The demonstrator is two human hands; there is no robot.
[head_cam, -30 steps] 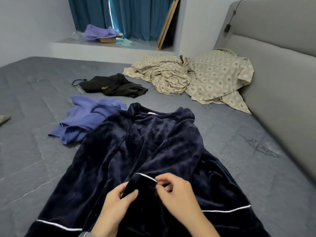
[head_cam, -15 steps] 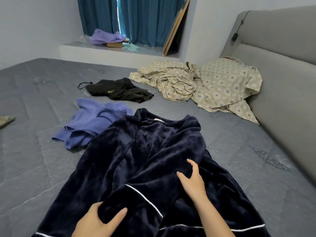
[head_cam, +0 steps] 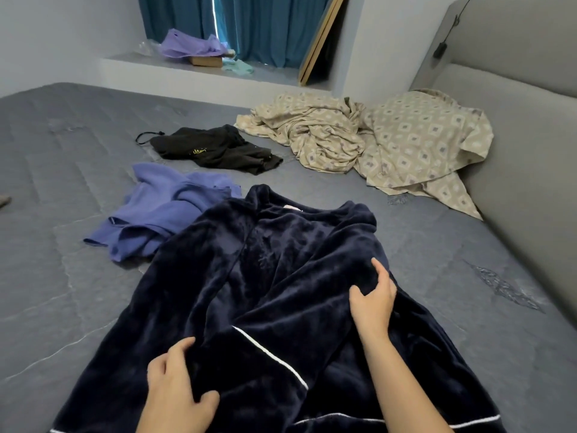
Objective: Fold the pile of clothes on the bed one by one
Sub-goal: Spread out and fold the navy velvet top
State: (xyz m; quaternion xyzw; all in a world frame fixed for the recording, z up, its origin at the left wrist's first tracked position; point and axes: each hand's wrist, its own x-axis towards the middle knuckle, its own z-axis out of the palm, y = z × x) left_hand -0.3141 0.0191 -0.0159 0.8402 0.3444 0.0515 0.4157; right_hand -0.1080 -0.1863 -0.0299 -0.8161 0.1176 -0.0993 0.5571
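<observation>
A dark navy velvet garment [head_cam: 265, 276] with thin white piping lies spread out on the grey bed [head_cam: 62, 292] in front of me, collar away from me. My left hand [head_cam: 178, 392] grips the white-edged cuff end of a sleeve folded across the garment's front, thumb and fingers curled on the fabric. My right hand [head_cam: 373, 301] rests on the same sleeve higher up, near the garment's right side, fingers spread and bent over the fold. A crumpled periwinkle-blue garment [head_cam: 162, 210] lies left of the collar. Farther back lies a black garment [head_cam: 215, 150] with a cord.
A beige patterned sheet [head_cam: 374, 142] is bunched at the back right against the grey padded headboard [head_cam: 515, 170]. A window ledge [head_cam: 175, 68] behind the bed holds a purple cloth, a box and a leaning wooden board. Teal curtains hang above.
My hands have parted: the right one left the cuff and slid up the sleeve toward the shoulder, while the left one dropped nearer to me with the cuff. The view tilted slightly down.
</observation>
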